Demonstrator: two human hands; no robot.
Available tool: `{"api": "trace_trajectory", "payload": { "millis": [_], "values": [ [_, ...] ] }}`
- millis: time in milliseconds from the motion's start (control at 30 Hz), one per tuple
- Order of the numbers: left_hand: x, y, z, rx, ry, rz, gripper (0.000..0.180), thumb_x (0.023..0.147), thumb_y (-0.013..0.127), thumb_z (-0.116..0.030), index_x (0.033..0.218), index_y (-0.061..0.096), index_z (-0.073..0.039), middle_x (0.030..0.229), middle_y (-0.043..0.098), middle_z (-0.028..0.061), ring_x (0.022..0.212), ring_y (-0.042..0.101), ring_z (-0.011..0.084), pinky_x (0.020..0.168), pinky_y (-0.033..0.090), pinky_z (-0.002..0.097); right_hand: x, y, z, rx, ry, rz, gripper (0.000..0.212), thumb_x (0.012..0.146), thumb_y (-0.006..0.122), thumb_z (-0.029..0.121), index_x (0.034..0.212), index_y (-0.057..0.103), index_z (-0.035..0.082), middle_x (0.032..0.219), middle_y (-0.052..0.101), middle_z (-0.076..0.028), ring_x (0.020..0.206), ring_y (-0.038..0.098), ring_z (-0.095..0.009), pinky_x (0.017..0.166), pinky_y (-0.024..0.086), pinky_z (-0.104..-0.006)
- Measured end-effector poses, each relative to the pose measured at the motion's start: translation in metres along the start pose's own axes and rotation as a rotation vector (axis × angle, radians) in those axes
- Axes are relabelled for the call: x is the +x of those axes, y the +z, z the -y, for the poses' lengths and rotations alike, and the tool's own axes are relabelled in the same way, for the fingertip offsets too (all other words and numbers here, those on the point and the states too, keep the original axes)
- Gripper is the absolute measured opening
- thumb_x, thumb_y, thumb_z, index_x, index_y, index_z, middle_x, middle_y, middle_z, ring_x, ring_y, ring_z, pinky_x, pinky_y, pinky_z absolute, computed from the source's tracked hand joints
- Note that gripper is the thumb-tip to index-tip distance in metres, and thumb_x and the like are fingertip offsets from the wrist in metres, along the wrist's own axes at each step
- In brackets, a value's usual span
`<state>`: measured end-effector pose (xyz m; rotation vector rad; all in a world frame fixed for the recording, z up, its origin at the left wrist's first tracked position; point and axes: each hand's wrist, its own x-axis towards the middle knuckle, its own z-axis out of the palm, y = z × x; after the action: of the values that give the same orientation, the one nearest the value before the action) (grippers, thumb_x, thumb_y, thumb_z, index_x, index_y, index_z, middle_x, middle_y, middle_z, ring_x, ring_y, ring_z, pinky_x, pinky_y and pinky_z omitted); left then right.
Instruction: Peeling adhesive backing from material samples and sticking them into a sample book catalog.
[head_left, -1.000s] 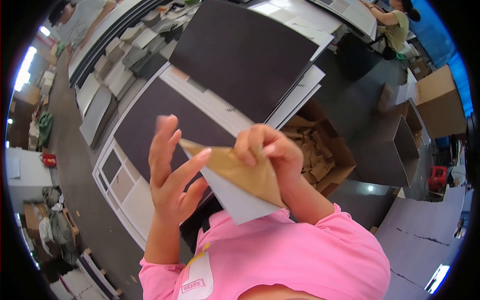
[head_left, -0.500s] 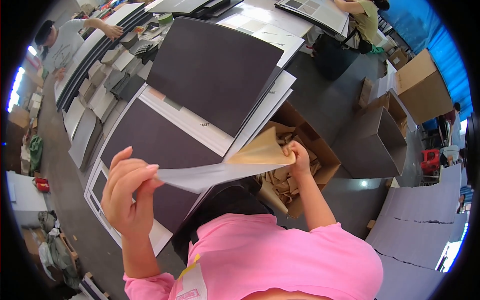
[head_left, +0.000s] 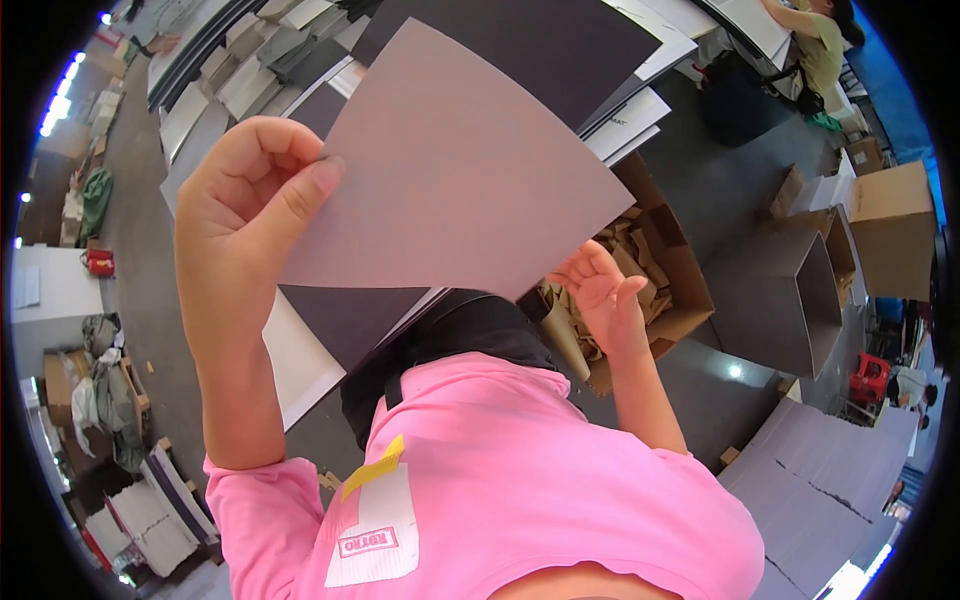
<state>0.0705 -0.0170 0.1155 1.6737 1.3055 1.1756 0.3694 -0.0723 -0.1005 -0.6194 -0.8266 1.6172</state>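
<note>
Up in front of me is a flat pinkish-grey sheet (head_left: 455, 170), its face tilted toward me. My left hand (head_left: 240, 195) pinches the sheet's left edge between thumb and fingers. My right hand (head_left: 610, 300) is open with nothing in it, palm up and fingers apart. It is just below the sheet's lower right edge, and some fingertips may lie behind that edge. Beyond my right hand stands an open cardboard box (head_left: 690, 300) full of torn brown paper (head_left: 650, 265). The sheet covers much of the dark panels (head_left: 530, 45) on the table.
Stacked sample pieces (head_left: 245, 90) lie on the table at far left. White boards (head_left: 635, 125) stick out under the dark panel. A dark bin (head_left: 740, 100) and a person in a yellow-green top (head_left: 822, 60) are at far right. Larger cardboard boxes (head_left: 780, 290) stand on the right.
My right hand has let go of the brown backing paper and opened. The sheet, seen nearly edge-on before, now faces me, raised in my left hand. The view has shifted.
</note>
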Motion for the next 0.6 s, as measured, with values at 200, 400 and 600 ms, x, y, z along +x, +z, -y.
{"api": "trace_trajectory", "payload": {
  "millis": [200,400,600],
  "values": [
    [-0.031,-0.032,0.034,-0.091,-0.136,-0.206,0.011,0.09,0.07,-0.005,0.099,0.064,-0.002,0.088,0.062,-0.0045,0.084,0.056,0.0024,0.077,0.041,0.0165,0.039,0.052,0.013,-0.112,0.105,-0.194,0.007,0.09,0.067,0.004,0.087,0.061,0.005,0.085,0.066,-0.001,0.075,0.06,-0.009,0.077,0.051,-0.0252],
    [-0.079,-0.057,0.108,-0.185,-0.216,-0.558,0.015,0.092,0.071,-0.01,0.105,0.064,-0.006,0.129,0.056,0.0114,0.12,0.051,0.0152,0.097,0.042,0.0255,0.106,0.095,0.027,-0.477,-0.011,0.046,0.007,0.094,0.064,0.008,0.09,0.059,0.007,0.087,0.059,0.004,0.086,0.054,-0.005,0.082,0.04,-0.0208],
    [-0.118,-0.052,0.144,-0.042,-0.382,-0.511,0.033,0.087,0.071,-0.001,0.115,0.055,-0.005,0.088,0.058,0.001,0.083,0.057,0.0092,0.076,0.047,0.0235,0.168,0.102,0.007,-0.64,0.344,0.197,0.016,0.083,0.076,0.007,0.088,0.06,0.009,0.078,0.06,0.005,0.069,0.05,-0.003,0.064,0.038,-0.0189]
  ]
}}
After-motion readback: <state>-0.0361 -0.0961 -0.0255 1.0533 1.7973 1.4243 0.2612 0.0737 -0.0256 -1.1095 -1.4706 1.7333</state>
